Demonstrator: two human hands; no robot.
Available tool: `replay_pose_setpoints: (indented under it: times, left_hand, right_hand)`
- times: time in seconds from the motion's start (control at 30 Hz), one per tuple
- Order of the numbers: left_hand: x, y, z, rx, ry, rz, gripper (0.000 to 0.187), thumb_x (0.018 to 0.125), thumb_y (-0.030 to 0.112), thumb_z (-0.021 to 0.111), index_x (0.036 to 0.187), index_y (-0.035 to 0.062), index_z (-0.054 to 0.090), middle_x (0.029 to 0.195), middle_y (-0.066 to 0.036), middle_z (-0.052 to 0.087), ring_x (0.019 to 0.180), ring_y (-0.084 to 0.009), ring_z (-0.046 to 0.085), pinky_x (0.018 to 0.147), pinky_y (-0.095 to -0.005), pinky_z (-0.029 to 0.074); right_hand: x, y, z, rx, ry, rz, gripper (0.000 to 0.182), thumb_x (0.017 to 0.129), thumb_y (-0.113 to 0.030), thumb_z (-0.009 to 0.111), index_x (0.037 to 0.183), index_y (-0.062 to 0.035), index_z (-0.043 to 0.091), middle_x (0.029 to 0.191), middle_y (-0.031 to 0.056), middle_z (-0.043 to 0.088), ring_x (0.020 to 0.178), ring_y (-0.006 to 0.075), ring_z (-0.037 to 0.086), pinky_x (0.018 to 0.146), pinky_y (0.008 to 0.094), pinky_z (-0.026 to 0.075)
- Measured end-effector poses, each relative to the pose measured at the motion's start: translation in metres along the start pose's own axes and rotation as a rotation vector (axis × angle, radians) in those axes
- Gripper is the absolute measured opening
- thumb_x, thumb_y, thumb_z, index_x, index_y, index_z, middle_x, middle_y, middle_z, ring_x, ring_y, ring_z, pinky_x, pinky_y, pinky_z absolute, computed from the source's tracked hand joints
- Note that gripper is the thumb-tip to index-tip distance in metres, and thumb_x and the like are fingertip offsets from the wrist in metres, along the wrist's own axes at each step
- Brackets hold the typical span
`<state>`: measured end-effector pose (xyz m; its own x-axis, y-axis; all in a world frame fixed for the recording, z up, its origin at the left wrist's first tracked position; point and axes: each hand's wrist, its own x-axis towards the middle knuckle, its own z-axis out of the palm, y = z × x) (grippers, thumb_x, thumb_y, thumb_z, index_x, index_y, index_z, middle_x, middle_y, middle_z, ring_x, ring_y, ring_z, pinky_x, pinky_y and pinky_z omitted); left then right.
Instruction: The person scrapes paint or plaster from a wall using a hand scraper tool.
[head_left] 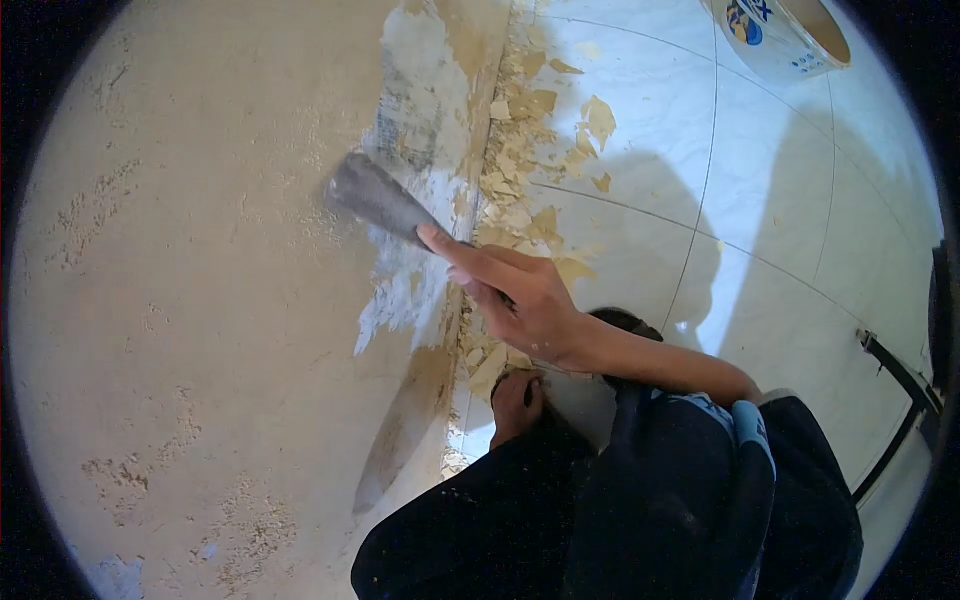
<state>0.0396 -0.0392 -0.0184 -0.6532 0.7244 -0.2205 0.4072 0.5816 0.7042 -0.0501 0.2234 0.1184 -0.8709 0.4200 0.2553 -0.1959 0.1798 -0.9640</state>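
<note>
My right hand (530, 300) is closed around the handle of a scraper (385, 200), with a finger stretched along the metal. The scraper's wide blade points up and left, and its edge is at the beige wall (230, 260), beside a stripped patch (415, 140) showing white and grey. Most of the handle is hidden inside the hand. My left hand is not in view.
Peeled paint flakes (515, 190) lie along the wall's foot on the white tiled floor (640, 150). A white bucket (785, 40) stands at the top right. My bare foot (517, 405) is close to the wall. A black bar-like object (900, 375) is at the right edge.
</note>
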Motion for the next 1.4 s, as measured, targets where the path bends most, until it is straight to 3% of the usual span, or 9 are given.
replay_pose_setpoints:
  times: [0.4, 0.53, 0.73, 0.83, 1.0, 1.07, 1.13, 1.2, 1.4]
  left_hand:
    - [0.013, 0.003, -0.006, 0.061, 0.045, 0.068, 0.012, 0.084, 0.005, 0.063, 0.096, 0.0055, 0.064, 0.09, -0.013, 0.066, 0.082, -0.0338, 0.064, 0.073, -0.0423, 0.05]
    - [-0.003, 0.005, 0.0, 0.027, 0.026, 0.01, 0.01, 0.084, 0.004, 0.063, 0.095, 0.0051, 0.064, 0.088, -0.013, 0.066, 0.082, -0.0339, 0.064, 0.072, -0.0421, 0.05]
    - [0.009, 0.004, -0.002, -0.016, 0.041, 0.001, 0.013, 0.084, 0.004, 0.062, 0.097, 0.0057, 0.064, 0.088, -0.014, 0.066, 0.083, -0.0354, 0.064, 0.074, -0.0438, 0.051]
    - [0.001, 0.001, -0.002, 0.001, 0.03, 0.009, 0.013, 0.084, 0.004, 0.062, 0.096, 0.006, 0.064, 0.089, -0.014, 0.067, 0.082, -0.0354, 0.064, 0.074, -0.0438, 0.05]
    - [0.015, 0.012, -0.004, 0.082, 0.11, 0.085, 0.012, 0.082, 0.003, 0.065, 0.095, 0.0059, 0.065, 0.089, -0.013, 0.067, 0.082, -0.0334, 0.065, 0.073, -0.0405, 0.051]
    - [0.007, 0.009, -0.005, 0.063, 0.042, 0.008, 0.013, 0.082, 0.004, 0.065, 0.095, 0.0063, 0.064, 0.09, -0.012, 0.067, 0.082, -0.0329, 0.065, 0.074, -0.0398, 0.05]
    - [0.006, 0.005, -0.004, 0.054, 0.031, 0.024, 0.013, 0.082, 0.004, 0.065, 0.096, 0.0064, 0.064, 0.09, -0.012, 0.067, 0.082, -0.033, 0.065, 0.075, -0.0397, 0.05]
    - [0.013, 0.003, -0.006, 0.039, 0.036, 0.044, 0.013, 0.082, 0.005, 0.065, 0.096, 0.0065, 0.064, 0.09, -0.012, 0.067, 0.082, -0.033, 0.064, 0.075, -0.0397, 0.05]
    - [0.002, -0.007, 0.002, 0.083, -0.03, -0.022, 0.014, 0.083, 0.006, 0.064, 0.096, 0.0068, 0.065, 0.091, -0.012, 0.068, 0.085, -0.0322, 0.066, 0.078, -0.0405, 0.051]
  right_hand:
    - [-0.016, -0.002, 0.012, 0.102, 0.004, -0.013, 0.057, 0.091, 0.008, 0.055, 0.144, -0.0107, 0.048, 0.091, 0.0169, 0.07, 0.064, 0.0179, 0.063, 0.061, 0.0297, 0.051]
    - [0.021, -0.021, -0.01, 0.052, -0.103, 0.347, 0.054, 0.093, 0.007, 0.052, 0.144, -0.0106, 0.048, 0.093, 0.0175, 0.071, 0.077, 0.0192, 0.07, 0.068, 0.0295, 0.053]
    - [0.0, 0.004, 0.003, 0.089, 0.013, 0.108, 0.047, 0.094, 0.005, 0.053, 0.139, -0.0089, 0.053, 0.103, 0.0197, 0.07, 0.069, 0.0113, 0.061, 0.065, 0.0231, 0.048]
    - [0.048, -0.019, -0.01, 0.164, 0.137, 0.169, 0.055, 0.093, -0.003, 0.06, 0.144, -0.0219, 0.05, 0.064, 0.0149, 0.059, 0.048, 0.0166, 0.05, 0.051, 0.0306, 0.044]
    - [0.012, -0.006, -0.001, 0.149, 0.103, 0.074, 0.049, 0.096, -0.009, 0.058, 0.142, -0.0212, 0.051, 0.061, 0.0134, 0.057, 0.044, 0.0167, 0.044, 0.046, 0.0313, 0.041]
    - [0.05, -0.029, -0.026, 0.136, -0.007, 0.398, 0.049, 0.095, 0.002, 0.056, 0.141, -0.0122, 0.052, 0.095, 0.0142, 0.071, 0.071, 0.0098, 0.057, 0.067, 0.0245, 0.049]
    - [0.047, -0.031, -0.025, 0.096, -0.025, 0.384, 0.048, 0.096, 0.0, 0.054, 0.143, -0.0121, 0.05, 0.097, 0.013, 0.07, 0.076, 0.0102, 0.06, 0.074, 0.0252, 0.05]
    - [0.004, -0.008, 0.001, 0.152, 0.122, 0.07, 0.05, 0.097, -0.009, 0.055, 0.145, -0.0234, 0.048, 0.074, 0.0191, 0.062, 0.047, 0.0186, 0.045, 0.05, 0.0331, 0.045]
    - [0.041, -0.019, -0.025, 0.061, 0.038, 0.229, 0.053, 0.096, -0.008, 0.057, 0.146, -0.0223, 0.046, 0.077, 0.021, 0.063, 0.048, 0.0221, 0.049, 0.051, 0.0332, 0.046]
